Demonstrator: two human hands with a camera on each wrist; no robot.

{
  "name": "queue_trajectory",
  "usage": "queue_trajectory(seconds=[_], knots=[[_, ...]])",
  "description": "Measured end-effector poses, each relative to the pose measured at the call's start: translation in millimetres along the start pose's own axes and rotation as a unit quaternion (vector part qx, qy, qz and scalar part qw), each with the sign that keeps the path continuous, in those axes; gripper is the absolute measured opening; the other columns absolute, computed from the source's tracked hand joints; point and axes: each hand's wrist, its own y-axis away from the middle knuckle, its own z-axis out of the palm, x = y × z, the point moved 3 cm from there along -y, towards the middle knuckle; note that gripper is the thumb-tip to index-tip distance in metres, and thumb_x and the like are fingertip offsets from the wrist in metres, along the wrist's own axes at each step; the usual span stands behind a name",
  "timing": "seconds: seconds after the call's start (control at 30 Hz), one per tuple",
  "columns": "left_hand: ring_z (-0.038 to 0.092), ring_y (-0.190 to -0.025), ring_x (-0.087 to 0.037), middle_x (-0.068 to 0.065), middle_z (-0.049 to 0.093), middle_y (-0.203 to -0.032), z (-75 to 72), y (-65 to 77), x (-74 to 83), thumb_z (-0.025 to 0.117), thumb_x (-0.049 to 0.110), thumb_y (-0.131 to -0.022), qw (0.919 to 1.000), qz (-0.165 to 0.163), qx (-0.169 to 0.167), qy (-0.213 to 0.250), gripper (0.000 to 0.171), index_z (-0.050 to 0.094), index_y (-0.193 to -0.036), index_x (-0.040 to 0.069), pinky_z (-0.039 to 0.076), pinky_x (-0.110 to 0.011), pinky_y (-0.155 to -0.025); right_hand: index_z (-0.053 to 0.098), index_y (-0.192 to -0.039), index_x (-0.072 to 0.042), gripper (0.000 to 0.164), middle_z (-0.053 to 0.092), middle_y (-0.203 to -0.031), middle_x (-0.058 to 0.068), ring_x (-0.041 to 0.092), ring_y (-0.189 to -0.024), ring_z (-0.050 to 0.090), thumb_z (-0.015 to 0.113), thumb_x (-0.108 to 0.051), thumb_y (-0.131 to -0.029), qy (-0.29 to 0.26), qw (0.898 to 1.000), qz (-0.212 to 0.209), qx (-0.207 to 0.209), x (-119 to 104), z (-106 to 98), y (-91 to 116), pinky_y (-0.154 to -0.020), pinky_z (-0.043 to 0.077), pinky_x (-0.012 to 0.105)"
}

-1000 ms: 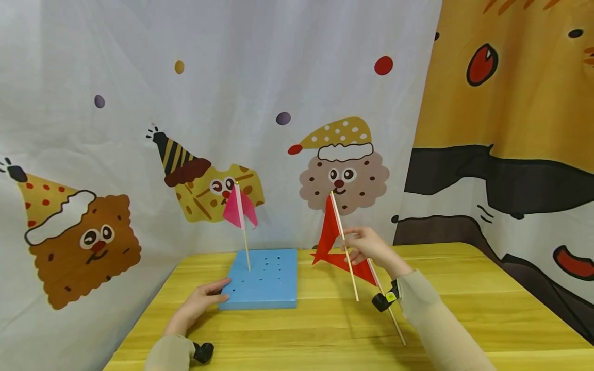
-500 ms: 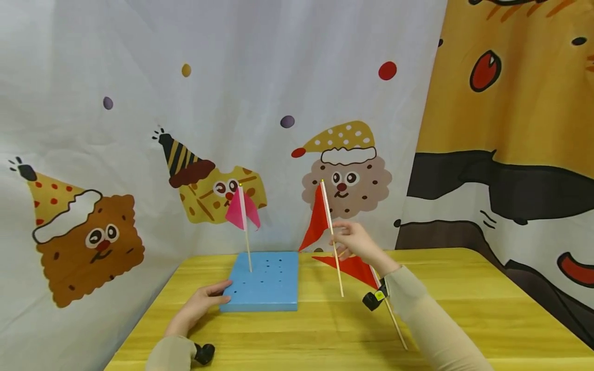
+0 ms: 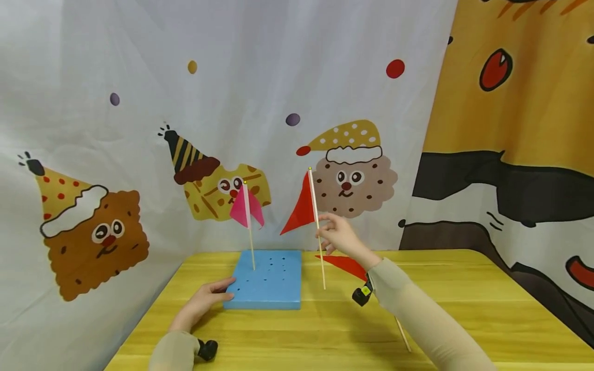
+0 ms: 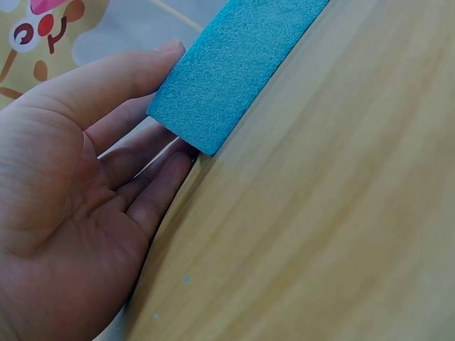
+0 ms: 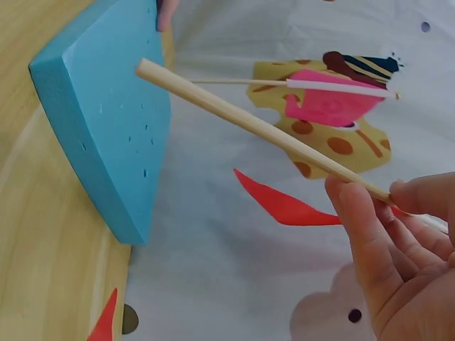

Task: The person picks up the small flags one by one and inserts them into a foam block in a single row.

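My right hand (image 3: 341,236) pinches the wooden stick of a red triangular flag (image 3: 303,203) between thumb and fingers. The flag stands nearly upright, and the stick's bare lower end (image 5: 153,74) points towards a blue foam block (image 3: 269,286) in the right wrist view. My left hand (image 3: 206,299) holds the block's near left corner, thumb on its top edge and fingers against its side (image 4: 160,188). The block has several small holes in its top. A pink flag (image 3: 240,206) stands upright in it, its stick in the far left part.
A second red flag (image 3: 348,265) lies on the wooden table (image 3: 297,340), partly hidden behind my right hand and forearm; its stick end (image 3: 402,335) shows nearer me. A white curtain (image 3: 260,103) with cartoon prints hangs behind the table.
My right hand has moved left with the red flag and raised it slightly, towards the blue foam block. My left hand stays at the block's corner. The head view has shifted slightly.
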Motion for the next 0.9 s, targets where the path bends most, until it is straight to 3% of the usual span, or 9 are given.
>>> queue_trajectory(seconds=[0.17,0.7,0.9], knots=[[0.030,-0.138,-0.042,-0.019,0.038,-0.150,0.1,-0.1,1.6,0.070,0.026,-0.091,1.0000,-0.003,0.002,0.005,0.059,0.049,-0.143,0.005,0.031,-0.056,-0.108,0.049,-0.135,-0.004,0.044,0.068,-0.092,0.015,0.034,-0.061,0.066,0.062,-0.008,-0.094,-0.005,1.000,-0.002,-0.001,-1,11,-8,-0.056,0.057,0.050],[0.035,-0.136,-0.040,-0.018,0.039,-0.149,-1.7,-1.4,-0.9,0.070,0.025,-0.091,0.9999,0.009,0.010,0.003,0.058,0.050,-0.142,0.006,0.032,-0.055,-0.108,0.052,-0.130,-0.004,0.038,0.065,-0.099,0.022,0.033,-0.063,0.069,0.062,-0.005,-0.094,0.004,0.999,-0.051,0.014,-24,50,-39,-0.049,0.057,0.039],[0.035,-0.136,-0.040,-0.019,0.039,-0.149,-1.6,-0.1,-3.1,0.069,0.025,-0.092,0.9999,0.016,0.002,0.001,0.058,0.050,-0.143,0.005,0.033,-0.054,-0.107,0.054,-0.129,-0.007,0.036,0.066,-0.096,0.015,0.032,-0.062,0.069,0.063,-0.007,-0.094,0.022,0.998,-0.060,0.021,-21,72,-45,-0.048,0.056,0.038]])
